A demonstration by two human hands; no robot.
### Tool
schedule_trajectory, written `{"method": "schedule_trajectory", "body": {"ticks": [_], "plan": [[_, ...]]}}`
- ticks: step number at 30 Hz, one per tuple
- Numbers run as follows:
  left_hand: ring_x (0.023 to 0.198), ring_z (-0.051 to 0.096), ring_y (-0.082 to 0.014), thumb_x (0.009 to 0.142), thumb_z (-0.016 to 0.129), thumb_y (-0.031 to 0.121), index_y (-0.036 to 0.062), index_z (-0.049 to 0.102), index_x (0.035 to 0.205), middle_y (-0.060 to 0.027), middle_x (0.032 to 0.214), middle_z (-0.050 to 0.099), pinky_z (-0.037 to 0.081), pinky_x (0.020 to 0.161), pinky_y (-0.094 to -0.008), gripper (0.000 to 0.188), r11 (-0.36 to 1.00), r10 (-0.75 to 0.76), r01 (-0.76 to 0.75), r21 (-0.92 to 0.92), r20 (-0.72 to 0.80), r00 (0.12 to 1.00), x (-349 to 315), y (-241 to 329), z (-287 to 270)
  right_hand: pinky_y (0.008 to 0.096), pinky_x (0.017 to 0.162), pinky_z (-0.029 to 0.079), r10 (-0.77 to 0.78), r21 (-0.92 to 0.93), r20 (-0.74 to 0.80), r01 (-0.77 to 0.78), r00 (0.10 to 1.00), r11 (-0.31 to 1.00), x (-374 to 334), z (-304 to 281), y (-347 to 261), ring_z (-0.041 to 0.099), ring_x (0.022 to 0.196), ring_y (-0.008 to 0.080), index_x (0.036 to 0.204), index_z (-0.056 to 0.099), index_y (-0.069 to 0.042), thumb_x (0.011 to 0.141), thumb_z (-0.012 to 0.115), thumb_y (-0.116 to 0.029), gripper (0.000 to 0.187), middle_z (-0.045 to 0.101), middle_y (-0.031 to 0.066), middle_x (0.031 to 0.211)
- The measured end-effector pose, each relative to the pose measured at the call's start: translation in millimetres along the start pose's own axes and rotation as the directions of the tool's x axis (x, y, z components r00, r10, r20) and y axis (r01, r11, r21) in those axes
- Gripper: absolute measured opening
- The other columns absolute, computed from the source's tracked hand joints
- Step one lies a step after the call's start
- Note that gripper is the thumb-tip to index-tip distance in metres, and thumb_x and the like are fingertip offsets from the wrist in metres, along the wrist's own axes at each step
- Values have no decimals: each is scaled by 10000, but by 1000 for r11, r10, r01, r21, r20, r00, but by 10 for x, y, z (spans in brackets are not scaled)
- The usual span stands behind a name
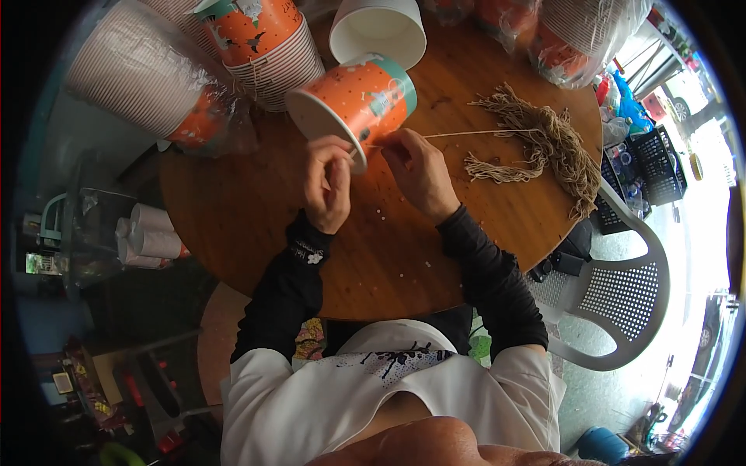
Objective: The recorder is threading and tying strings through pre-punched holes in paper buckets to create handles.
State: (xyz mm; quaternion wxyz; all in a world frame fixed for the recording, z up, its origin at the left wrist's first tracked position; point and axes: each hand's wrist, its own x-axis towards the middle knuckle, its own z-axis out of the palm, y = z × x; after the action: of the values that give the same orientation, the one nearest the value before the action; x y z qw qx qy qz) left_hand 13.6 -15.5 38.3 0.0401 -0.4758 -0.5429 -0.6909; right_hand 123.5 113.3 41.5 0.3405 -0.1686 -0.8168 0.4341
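Observation:
An orange paper bucket (351, 95) with a green band and printed figures lies tilted on its side, its white-rimmed mouth towards my left hand (327, 186). That hand is closed at the rim, with a bit of thin string showing by its fingertips. Close against the bucket's side, my right hand (423, 172) pinches the same beige string (474, 133). From there the string runs rightwards to a loose, tangled bundle of cut strings (544, 140) on the table. My fingers hide where the string meets the bucket.
Stacked paper buckets (144, 78), partly in clear plastic, stand at the far left, with more wrapped ones (579, 39) at the far right. A white bucket (379, 35) lies behind. Small white bits dot the round wooden table (373, 264). A plastic chair (622, 299) stands right.

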Motion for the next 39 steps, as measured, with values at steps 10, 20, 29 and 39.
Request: {"method": "schedule_trajectory", "body": {"ticks": [10, 20, 29, 39], "plan": [[805, 667, -272, 937, 588, 40, 30, 627, 1021, -127, 900, 662, 515, 695, -345, 93, 891, 193, -213, 401, 88, 977, 47, -27, -75, 319, 658, 523, -210, -20, 9, 210, 978, 978, -38, 68, -71, 641, 770, 265, 978, 639, -18, 849, 659, -36, 132, 620, 123, 891], [756, 536, -119, 990, 502, 34, 11, 510, 1169, -69, 901, 565, 461, 731, -253, 180, 932, 277, -192, 306, -266, 923, 241, 180, -358, 348, 637, 507, -65, 123, -46, 70, 997, 990, 34, -207, -133, 628, 711, 280, 940, 654, -22, 858, 648, -58, 89, 619, 134, 837], [741, 594, -107, 973, 551, 40, -2, 501, 1225, -70, 881, 653, 497, 694, -244, 261, 986, -161, 162, -33, 19, 987, 202, 275, -69, 345, 575, 486, -335, 31, 36, 334, 942, 942, -30, -200, -292, 601, 653, 257, 963, 683, -62, 823, 711, -63, 143, 595, 91, 791], [808, 654, -219, 826, 670, -54, 25, 657, 960, -70, 863, 667, 524, 677, -313, 157, 903, 95, -173, 394, 210, 973, 252, 277, -86, 291, 534, 470, -348, 9, -21, 349, 937, 937, -56, -230, -364, 605, 608, 193, 947, 702, -68, 816, 716, -25, 138, 618, 57, 764]]}}
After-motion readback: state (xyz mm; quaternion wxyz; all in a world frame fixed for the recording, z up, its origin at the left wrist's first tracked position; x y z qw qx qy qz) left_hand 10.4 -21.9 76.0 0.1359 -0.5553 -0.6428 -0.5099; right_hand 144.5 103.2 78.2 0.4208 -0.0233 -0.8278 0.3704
